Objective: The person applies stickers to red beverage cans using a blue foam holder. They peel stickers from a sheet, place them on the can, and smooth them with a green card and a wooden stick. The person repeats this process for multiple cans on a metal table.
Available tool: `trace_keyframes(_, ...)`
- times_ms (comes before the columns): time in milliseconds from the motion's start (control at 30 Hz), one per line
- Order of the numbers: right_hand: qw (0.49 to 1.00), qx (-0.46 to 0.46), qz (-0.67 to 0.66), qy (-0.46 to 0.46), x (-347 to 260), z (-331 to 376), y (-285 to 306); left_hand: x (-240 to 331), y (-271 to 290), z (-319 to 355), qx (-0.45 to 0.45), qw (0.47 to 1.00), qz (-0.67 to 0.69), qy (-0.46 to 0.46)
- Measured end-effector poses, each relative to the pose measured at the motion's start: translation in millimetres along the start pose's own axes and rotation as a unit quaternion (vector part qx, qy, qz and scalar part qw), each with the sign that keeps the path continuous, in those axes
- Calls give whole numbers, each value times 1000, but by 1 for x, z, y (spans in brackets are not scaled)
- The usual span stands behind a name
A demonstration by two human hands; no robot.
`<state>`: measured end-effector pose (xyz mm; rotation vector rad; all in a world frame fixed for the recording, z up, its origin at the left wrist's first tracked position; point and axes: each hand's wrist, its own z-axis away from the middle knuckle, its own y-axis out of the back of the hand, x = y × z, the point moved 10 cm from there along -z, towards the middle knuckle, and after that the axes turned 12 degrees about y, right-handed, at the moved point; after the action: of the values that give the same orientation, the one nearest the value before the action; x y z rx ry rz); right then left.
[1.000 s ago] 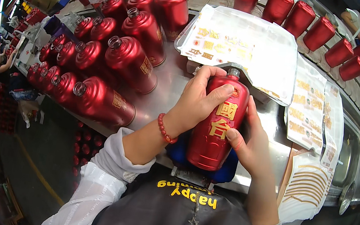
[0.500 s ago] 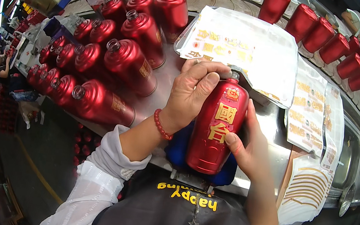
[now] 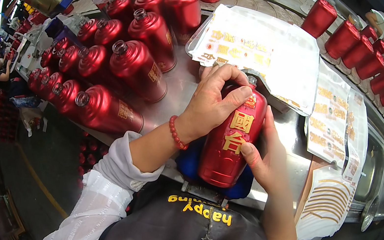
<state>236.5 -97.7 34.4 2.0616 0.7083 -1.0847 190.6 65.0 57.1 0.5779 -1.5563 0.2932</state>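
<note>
A red glossy bottle with raised gold characters down its front lies tilted before me, its bare neck pointing away. My left hand rests on the upper part, its thumb pressed on the gold emblem at the shoulder; its other fingers are curled by the neck, partly hidden. Along the right side my right hand grips the bottle, thumb on the front beside the lower character and fingers mostly behind it. Beneath the bottle is a blue pad at the table's near edge.
Several red bottles crowd the metal table at left. White sheets of gold stickers lie beyond the held bottle, with more sticker sheets to the right. A curved conveyor carrying red bottles runs along the back.
My left thumb has moved from beside the neck down onto the emblem at the shoulder. My right hand stays in place. Bottles on the conveyor have shifted to the right.
</note>
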Motion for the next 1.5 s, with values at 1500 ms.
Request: trace_keyframes(1500,996,5,-77,-34,0,4,-7,10,9,76,-11,982,-84,-170)
